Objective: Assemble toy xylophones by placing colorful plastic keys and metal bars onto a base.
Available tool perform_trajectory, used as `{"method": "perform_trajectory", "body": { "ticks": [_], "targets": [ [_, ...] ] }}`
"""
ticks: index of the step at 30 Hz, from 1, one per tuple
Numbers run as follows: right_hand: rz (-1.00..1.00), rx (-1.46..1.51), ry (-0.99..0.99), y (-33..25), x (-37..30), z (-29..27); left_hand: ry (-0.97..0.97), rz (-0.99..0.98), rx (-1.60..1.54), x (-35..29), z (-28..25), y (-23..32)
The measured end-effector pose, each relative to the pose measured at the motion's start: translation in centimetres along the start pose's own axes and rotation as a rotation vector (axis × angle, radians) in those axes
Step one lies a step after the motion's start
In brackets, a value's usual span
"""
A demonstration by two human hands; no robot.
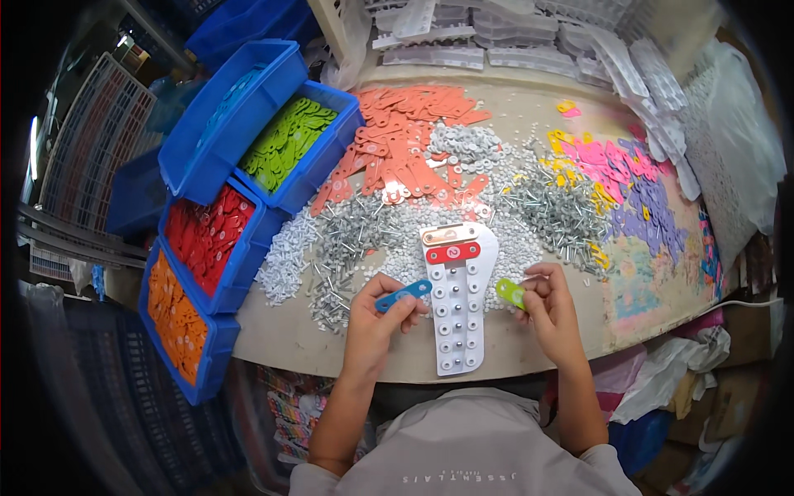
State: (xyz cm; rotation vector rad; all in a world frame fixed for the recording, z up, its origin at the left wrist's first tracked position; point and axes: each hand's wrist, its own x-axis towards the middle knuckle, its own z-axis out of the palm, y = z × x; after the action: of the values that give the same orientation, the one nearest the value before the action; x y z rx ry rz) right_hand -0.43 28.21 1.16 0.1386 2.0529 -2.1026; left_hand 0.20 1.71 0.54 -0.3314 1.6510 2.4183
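In the head view, a white paddle-shaped jig (488,258) is seen lying on the worktable (281,335) between the two hands, its long axis running nearly straight away from the body and its broader end on the far side. Its channel is lined with metal pegs, flanked on either side by a row of white washers. Across the far end, a beige strip (451,236) and, just nearer, a red strip (453,252) are laid crosswise to that axis.

A blue two-holed strip (413,291) is pinched by the left hand (376,318), its free end angled away and rightward, by the jig's left edge; whether contact is made cannot be told. A lime-green strip (510,293) is gripped by the fingers of the right hand (550,310), its free end pointed away and leftward, just beside the right edge. The left hand's fingertips are placed nearer the jig than the right's. Beyond it, loose white washers (405,227) and metal rivets (554,215) are spread.
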Motion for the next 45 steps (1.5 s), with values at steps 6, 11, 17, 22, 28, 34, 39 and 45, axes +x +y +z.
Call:
{"method": "perform_trajectory", "body": {
  "ticks": [6, 11, 17, 22, 28, 34, 39, 45],
  "targets": [
    [-0.061, -0.084, -0.081, -0.2, 0.6, 0.4, 0.020, 0.040, 0.141, 1.5, 0.1, 0.4],
    [-0.130, -0.138, 0.081, -0.8, 1.0, 1.6, -0.026, 0.077, 0.191, 2.6, -0.1, 0.2],
    [-0.163, -0.379, 0.095, -1.4, 1.3, 0.6, -0.049, 0.203, 0.517, 4.1, -0.8, -0.4],
    [-0.154, -0.278, 0.102, -0.8, 1.2, -0.2, 0.017, 0.532, 1.027, 5.2, 1.4, -0.1],
    [-0.077, -0.417, 0.009, -2.2, 1.2, 1.5, 0.014, 0.520, 1.037, 6.1, 2.1, -1.7],
    [-0.094, -0.545, -0.012, -2.4, 1.6, 3.6, 0.093, 0.636, 1.097, 6.1, 2.4, -2.5],
    [-0.385, -0.730, -0.039, -1.1, 2.8, 5.4, 0.114, 0.556, 1.006, 6.2, 1.8, -2.1],
    [-0.431, -0.785, -0.052, 0.4, 4.4, 6.5, 0.275, 0.468, 0.923, 4.3, 0.0, -1.1]
  ]
}}
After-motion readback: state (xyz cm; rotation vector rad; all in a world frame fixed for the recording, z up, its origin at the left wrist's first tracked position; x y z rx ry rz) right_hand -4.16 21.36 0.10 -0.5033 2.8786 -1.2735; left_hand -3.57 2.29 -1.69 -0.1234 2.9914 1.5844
